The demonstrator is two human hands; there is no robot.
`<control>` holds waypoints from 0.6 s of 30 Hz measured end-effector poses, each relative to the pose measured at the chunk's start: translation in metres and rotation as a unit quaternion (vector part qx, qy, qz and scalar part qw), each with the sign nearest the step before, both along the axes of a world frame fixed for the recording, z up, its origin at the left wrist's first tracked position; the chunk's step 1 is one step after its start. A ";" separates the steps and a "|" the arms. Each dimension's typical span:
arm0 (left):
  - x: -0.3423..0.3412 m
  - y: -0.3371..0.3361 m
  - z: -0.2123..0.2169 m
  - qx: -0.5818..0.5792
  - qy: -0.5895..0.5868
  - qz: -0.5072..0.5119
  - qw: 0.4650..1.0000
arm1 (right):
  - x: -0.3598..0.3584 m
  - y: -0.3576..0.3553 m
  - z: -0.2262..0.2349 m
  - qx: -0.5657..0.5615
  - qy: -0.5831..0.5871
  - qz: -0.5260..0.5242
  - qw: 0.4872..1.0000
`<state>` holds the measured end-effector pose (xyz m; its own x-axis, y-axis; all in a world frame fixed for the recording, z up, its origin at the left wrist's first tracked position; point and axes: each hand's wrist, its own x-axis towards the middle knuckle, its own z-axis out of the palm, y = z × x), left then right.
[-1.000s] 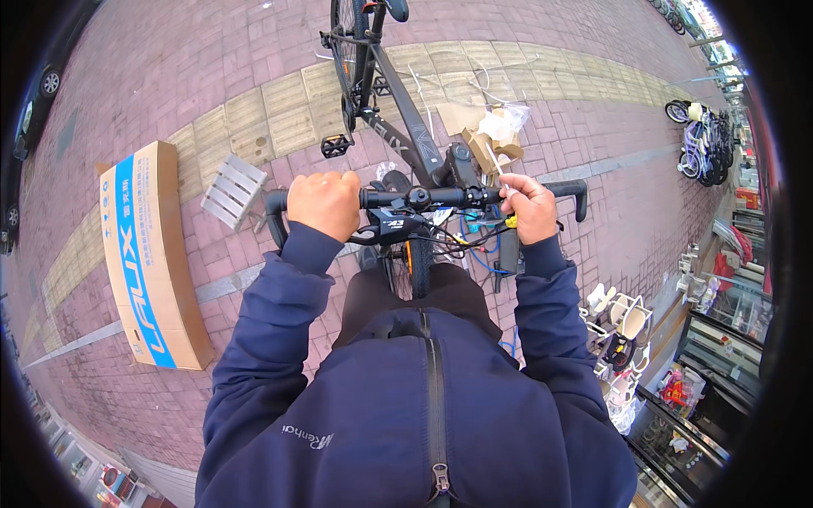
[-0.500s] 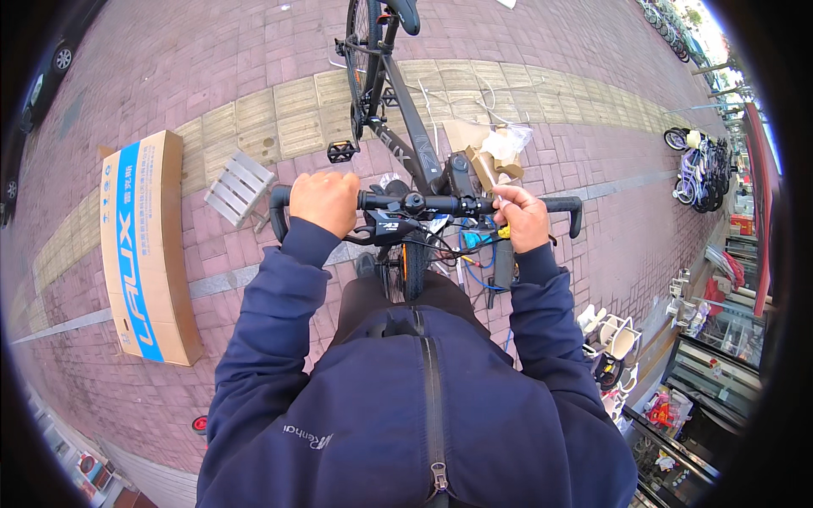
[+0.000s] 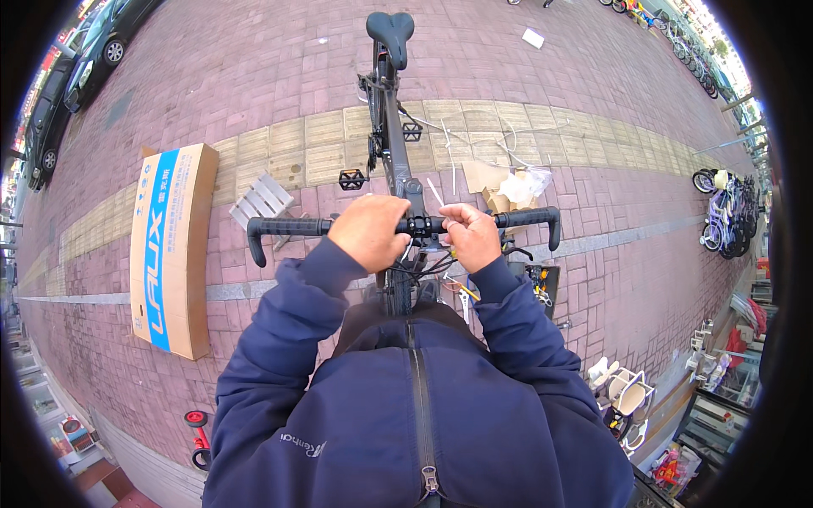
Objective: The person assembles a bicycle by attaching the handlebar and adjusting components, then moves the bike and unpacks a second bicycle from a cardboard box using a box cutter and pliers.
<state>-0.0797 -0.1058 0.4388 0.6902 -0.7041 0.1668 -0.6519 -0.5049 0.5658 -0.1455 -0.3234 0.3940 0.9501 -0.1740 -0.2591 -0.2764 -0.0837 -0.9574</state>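
A dark bicycle (image 3: 395,161) stands in front of me with its black saddle (image 3: 390,35) at the far end. My left hand (image 3: 370,231) is closed over the handlebar (image 3: 288,226), just left of the stem (image 3: 412,193). Right of the stem, my right hand (image 3: 471,237) is closed in a pinch close to the bar. A thin whitish strip (image 3: 435,191) sticks up from its thumb and fingertips; its exact kind is unclear. Black cables (image 3: 428,269) hang below the bar, partly hidden by my hands.
A long cardboard box (image 3: 205,254) lies at left, near a grey slatted stool (image 3: 262,199). Beyond the right grip are opened cardboard and plastic wrap (image 3: 523,184). Tools lie in a dark tray (image 3: 549,288). Parked bicycles (image 3: 730,212) stand far right, cars (image 3: 106,46) far left.
Both hands have moved inward along the handlebar to the stem, the right one with the whitish strip. The bicycle now points straighter away, and the whole view has shifted.
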 end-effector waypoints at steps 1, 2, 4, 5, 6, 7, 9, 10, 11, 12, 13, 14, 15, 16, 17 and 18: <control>-0.005 -0.023 -0.005 0.086 0.004 0.010 0.996 | 0.001 -0.007 -0.002 -0.002 0.011 0.003 1.000; -0.009 -0.039 -0.009 0.148 -0.024 0.033 0.988 | 0.000 -0.014 -0.004 -0.001 0.004 0.007 1.000; -0.014 -0.062 -0.016 0.218 -0.047 0.067 0.972 | -0.001 -0.028 -0.008 0.008 0.013 0.007 1.000; -0.015 -0.069 -0.018 0.235 -0.055 0.068 0.968 | -0.002 -0.035 -0.009 0.028 -0.002 0.003 1.000; -0.015 -0.075 -0.019 0.244 -0.043 0.064 0.967 | -0.004 -0.040 -0.009 0.046 -0.007 -0.004 0.999; -0.014 -0.079 -0.019 0.260 -0.027 0.061 0.963 | -0.008 -0.045 -0.008 0.059 -0.003 -0.018 0.998; -0.007 -0.083 -0.016 0.294 -0.017 0.052 0.954 | -0.021 -0.047 -0.001 0.004 -0.047 -0.035 0.998; -0.004 -0.082 -0.014 0.314 -0.016 0.041 0.948 | -0.032 -0.043 0.003 -0.028 -0.095 -0.032 0.995; -0.001 -0.080 -0.012 0.330 -0.020 0.030 0.943 | -0.044 -0.038 0.008 -0.069 -0.105 -0.044 0.991; 0.004 -0.078 -0.011 0.323 -0.003 0.017 0.946 | -0.056 -0.036 0.014 -0.221 -0.192 -0.004 0.956; 0.006 -0.076 -0.010 0.316 0.000 0.010 0.949 | -0.067 -0.030 0.018 -0.245 -0.205 0.023 0.947; 0.009 -0.073 -0.009 0.306 0.002 0.005 0.952 | -0.074 -0.019 0.020 -0.281 -0.209 0.026 0.936; 0.011 -0.071 -0.009 0.300 0.002 0.004 0.954 | -0.079 -0.010 0.021 -0.307 -0.227 0.029 0.924; 0.011 -0.068 -0.010 0.289 -0.005 0.002 0.957 | -0.083 -0.003 0.022 -0.323 -0.230 0.024 0.918; 0.011 -0.067 -0.010 0.286 -0.003 0.005 0.958 | -0.087 0.004 0.022 -0.332 -0.231 0.018 0.914; 0.011 -0.065 -0.011 0.283 -0.003 0.009 0.959 | -0.088 0.009 0.021 -0.342 -0.233 0.011 0.910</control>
<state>-0.0687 -0.1711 0.4282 0.7034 -0.6713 -0.2337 -0.6428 -0.7411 0.1939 -0.2335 -0.3145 0.4155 0.9346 -0.1221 0.3341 0.1553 -0.7050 -0.6920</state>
